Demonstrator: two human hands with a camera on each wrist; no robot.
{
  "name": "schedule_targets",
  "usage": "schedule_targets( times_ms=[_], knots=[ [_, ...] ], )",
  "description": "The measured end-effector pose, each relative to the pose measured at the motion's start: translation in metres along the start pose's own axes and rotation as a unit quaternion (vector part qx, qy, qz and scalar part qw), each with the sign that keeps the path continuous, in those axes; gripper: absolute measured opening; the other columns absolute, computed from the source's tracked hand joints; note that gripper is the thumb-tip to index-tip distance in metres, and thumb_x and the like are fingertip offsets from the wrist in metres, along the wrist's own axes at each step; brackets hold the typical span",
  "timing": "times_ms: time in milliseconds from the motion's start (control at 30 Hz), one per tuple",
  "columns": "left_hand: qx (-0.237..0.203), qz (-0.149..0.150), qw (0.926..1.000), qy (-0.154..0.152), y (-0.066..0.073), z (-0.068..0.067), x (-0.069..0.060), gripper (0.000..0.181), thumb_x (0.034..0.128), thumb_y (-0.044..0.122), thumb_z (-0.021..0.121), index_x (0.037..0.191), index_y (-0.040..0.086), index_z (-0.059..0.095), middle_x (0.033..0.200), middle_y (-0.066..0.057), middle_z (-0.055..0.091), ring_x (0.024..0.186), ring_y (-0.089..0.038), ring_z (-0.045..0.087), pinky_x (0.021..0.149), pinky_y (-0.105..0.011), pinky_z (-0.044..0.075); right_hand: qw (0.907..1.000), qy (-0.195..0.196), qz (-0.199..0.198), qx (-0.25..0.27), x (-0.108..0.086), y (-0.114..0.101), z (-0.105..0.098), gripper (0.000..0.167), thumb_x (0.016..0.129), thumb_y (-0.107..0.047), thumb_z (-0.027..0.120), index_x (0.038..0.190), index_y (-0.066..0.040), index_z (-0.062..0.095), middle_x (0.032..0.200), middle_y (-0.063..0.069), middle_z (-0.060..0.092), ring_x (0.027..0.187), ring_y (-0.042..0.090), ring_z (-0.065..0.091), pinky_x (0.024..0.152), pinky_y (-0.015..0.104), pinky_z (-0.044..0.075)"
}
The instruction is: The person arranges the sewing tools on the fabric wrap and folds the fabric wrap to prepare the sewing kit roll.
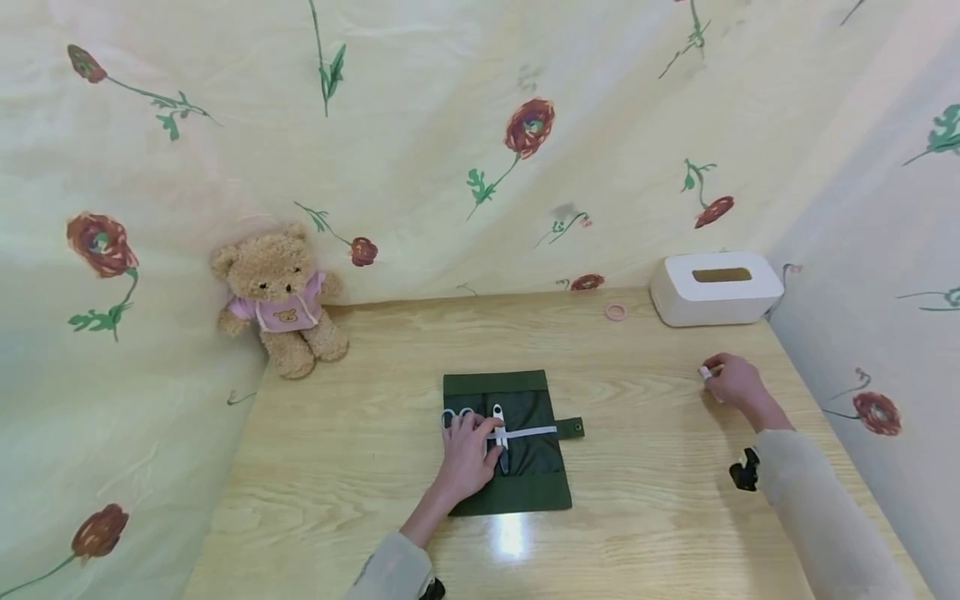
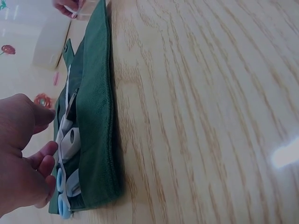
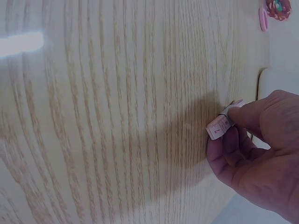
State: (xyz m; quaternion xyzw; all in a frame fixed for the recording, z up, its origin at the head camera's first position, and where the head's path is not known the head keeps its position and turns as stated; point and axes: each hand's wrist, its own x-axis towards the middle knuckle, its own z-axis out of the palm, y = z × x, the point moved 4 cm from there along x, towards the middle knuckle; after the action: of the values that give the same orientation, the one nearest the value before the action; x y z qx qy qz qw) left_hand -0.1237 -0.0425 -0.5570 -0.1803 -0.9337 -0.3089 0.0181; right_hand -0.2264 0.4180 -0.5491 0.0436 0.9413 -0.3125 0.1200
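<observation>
While R hand (image 1: pixel 737 385) pinches a small rolled tape measure (image 3: pixel 218 128) btwn thumb & fingers, just above the table at the right side near the tissue box, a printed "7" in red is readable on the tape; next digit, close to the dark band (image 3: pixel 226 113) round the roll, too small to be sure of. L hand (image 1: pixel 467 458) is over the left part of a dk green fabric case (image 1: pixel 517 493), thumb & fingertips apart; can't tell if they touch the white elastic strap (image 1: pixel 534 432). Under the strap: scissors w/ lt blue handles (image 1: pixel 448 416) at the left edge, plus a white tool w/ dark end (image 1: pixel 500 417) approx mid-case. Snap tab (image 1: pixel 572 428) sticks out to the right. Surface: lt wood-grain table (image 1: pixel 360 433), glare patch just below the case. Pink ring (image 1: pixel 617 318) lies near the back edge, left of the white tissue box (image 1: pixel 720 302). Teddy bear (image 1: pixel 288 283) sits back left, lilac hoodie w/ bear-face print on chest. Backdrop: cream cloth (image 1: pixel 420 133) w/ red flowers & green stems, behind and both sides. Lt sleeves (image 1: pixel 817 500), black device (image 1: pixel 745 469) at R wrist.
</observation>
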Motion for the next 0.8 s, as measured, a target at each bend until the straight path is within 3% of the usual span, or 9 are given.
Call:
schedule_targets(
  times_ms=[267,533,800],
  knots=[
    [0.0,-0.005,0.9999,-0.015,0.002,0.002,0.002,0.033,0.0886,0.015,0.077,0.12,0.016,0.067,0.107,-0.007,0.051,0.101,-0.028,0.04,0.083,-0.048,0.03,0.9997,0.016,-0.01,-0.018,-0.006,-0.008,-0.001,0.029,0.086,-0.001,0.059,0.104,0.021,0.053,0.085,0.025,0.06,0.074,0.033,0.058,0.058,0.033,0.047],
    [0.019,-0.016,0.9991,-0.035,0.003,0.006,0.006,0.03,0.0883,0.017,0.076,0.117,0.018,0.069,0.107,-0.006,0.047,0.1,-0.027,0.039,0.083,-0.046,0.031,0.9997,0.019,-0.013,-0.011,-0.009,-0.008,-0.001,0.028,0.087,-0.001,0.06,0.105,0.019,0.054,0.093,0.031,0.06,0.082,0.038,0.058,0.059,0.033,0.047],
    [0.04,-0.04,0.9972,-0.049,0.003,0.011,0.009,0.029,0.085,0.018,0.079,0.113,0.02,0.07,0.105,-0.008,0.045,0.101,-0.03,0.038,0.08,-0.047,0.03,0.999,0.004,-0.016,0.042,-0.011,-0.017,0.007,0.031,0.094,-0.004,0.06,0.112,0.02,0.054,0.091,0.023,0.06,0.076,0.024,0.055,0.059,0.029,0.048]
  ],
)
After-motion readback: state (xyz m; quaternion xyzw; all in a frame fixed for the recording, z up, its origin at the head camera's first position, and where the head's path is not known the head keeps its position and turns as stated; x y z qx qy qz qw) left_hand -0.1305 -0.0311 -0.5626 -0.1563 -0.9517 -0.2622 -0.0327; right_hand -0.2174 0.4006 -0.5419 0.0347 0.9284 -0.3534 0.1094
